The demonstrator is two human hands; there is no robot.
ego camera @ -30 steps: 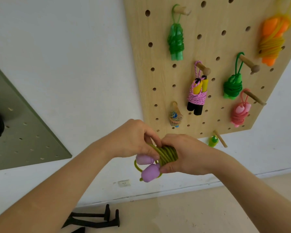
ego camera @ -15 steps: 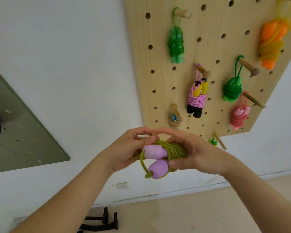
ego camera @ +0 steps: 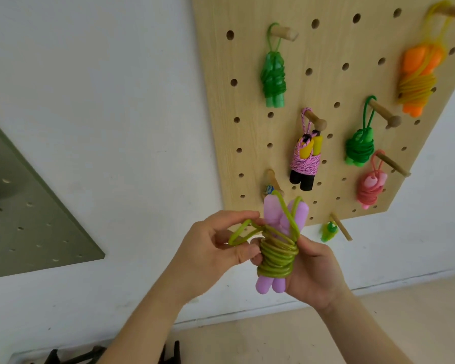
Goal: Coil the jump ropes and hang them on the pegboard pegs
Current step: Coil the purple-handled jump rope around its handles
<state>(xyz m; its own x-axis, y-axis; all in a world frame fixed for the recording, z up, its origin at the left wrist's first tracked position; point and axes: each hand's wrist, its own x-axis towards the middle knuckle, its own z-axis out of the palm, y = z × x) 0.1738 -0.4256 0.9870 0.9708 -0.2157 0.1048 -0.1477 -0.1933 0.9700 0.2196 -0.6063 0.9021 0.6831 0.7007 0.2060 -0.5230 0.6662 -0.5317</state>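
A jump rope with two lilac handles and olive-green cord wound round them stands upright between my hands. My right hand grips the coiled bundle from behind and below. My left hand pinches a loose loop of the cord that sticks out to the left of the handles. The wooden pegboard hangs on the wall just above and behind. A peg right behind the handle tops carries a small bundle that is mostly hidden.
Coiled ropes hang on the pegs: light green, pink with yellow and black handles, dark green, coral pink, orange and yellow, a small green one. A grey-green board is at left; dark stands lie on the floor.
The bundle has turned from lying sideways to standing upright and has risen toward the pegboard. My left hand has drawn a loop of cord out to the left.
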